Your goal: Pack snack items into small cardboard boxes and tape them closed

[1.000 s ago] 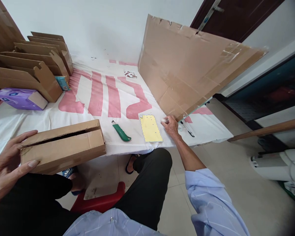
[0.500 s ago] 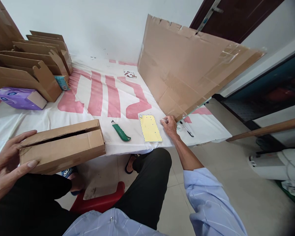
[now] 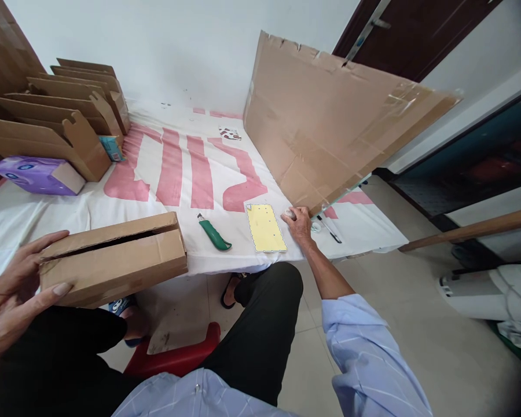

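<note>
One cardboard box [image 3: 121,260], head view: plain brown, long and shallow, dark uneven slit along the top between its flaps, worn edges, faint tape sheen on the near side. Sits tilted at the table's near edge, jutting past it toward the lap. Left hand [image 3: 19,289] clamped on the box's left end, thumb on the near side, fingers along the far side. Right hand [image 3: 299,225] by the lower corner of the big cardboard sheet [image 3: 330,121], fingers curled at a small whitish object [image 3: 290,214]; can't tell if gripped. Green cutter [image 3: 213,234] and yellow card [image 3: 266,228] lie between the hands. Purple pack [image 3: 35,175]: blue oval logos, unreadable. Blue packet [image 3: 111,148]: pale label patch, too small to read. Tablecloth [image 3: 178,226]: white, big pink block shapes.
</note>
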`<control>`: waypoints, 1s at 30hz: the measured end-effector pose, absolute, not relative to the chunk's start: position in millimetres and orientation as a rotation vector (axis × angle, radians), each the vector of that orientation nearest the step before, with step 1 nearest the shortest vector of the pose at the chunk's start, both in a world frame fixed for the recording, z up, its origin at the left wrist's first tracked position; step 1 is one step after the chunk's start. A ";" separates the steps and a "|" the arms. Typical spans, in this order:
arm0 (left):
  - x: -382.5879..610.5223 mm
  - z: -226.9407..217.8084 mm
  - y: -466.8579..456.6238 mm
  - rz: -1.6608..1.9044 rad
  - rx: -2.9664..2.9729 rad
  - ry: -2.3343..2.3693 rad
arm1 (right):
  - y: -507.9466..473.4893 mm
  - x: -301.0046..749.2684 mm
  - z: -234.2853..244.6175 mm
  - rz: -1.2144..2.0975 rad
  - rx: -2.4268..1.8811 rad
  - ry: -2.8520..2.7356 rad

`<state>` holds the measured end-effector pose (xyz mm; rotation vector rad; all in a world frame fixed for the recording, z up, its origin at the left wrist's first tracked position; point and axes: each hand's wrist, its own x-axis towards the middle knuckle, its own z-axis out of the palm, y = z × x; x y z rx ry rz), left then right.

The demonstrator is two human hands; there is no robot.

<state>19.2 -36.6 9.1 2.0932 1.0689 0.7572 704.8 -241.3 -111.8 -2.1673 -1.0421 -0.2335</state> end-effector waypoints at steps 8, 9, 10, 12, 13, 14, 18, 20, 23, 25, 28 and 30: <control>18.5 7.3 -36.1 0.761 2.089 1.067 | -246.5 702.2 -114.3 -0.249 -2.178 -1.101; 17.8 6.3 -35.2 0.759 2.093 1.068 | -247.2 702.0 -114.6 -0.252 -2.179 -1.104; 17.0 5.4 -34.4 0.759 2.095 1.067 | -247.8 701.8 -115.0 -0.257 -2.183 -1.098; 15.9 3.9 -33.2 0.761 2.094 1.068 | -248.6 701.3 -115.9 -0.277 -2.194 -1.064; 15.6 3.4 -32.9 0.762 2.090 1.067 | -248.9 701.0 -116.3 -0.288 -2.199 -1.042; 15.5 3.2 -32.9 0.762 2.084 1.066 | -249.0 700.5 -116.7 -0.298 -2.206 -1.025; 16.4 3.9 -34.3 0.758 2.077 1.069 | -249.2 697.6 -116.5 -0.309 -2.243 -1.044; 16.7 4.0 -34.4 0.762 2.088 1.070 | -249.4 696.4 -115.8 -0.310 -2.259 -1.075; 15.1 2.0 -32.1 0.757 2.095 1.071 | -249.8 695.8 -115.1 -0.314 -2.260 -1.096; 12.7 -0.6 -29.2 0.755 2.111 1.075 | -250.1 696.1 -115.1 -0.313 -2.260 -1.088; 9.2 -4.7 -25.3 0.759 2.131 1.067 | -250.6 696.7 -115.8 -0.308 -2.264 -1.065; 7.8 -6.7 -24.0 0.758 2.130 1.063 | -250.9 696.8 -116.4 -0.298 -2.265 -1.040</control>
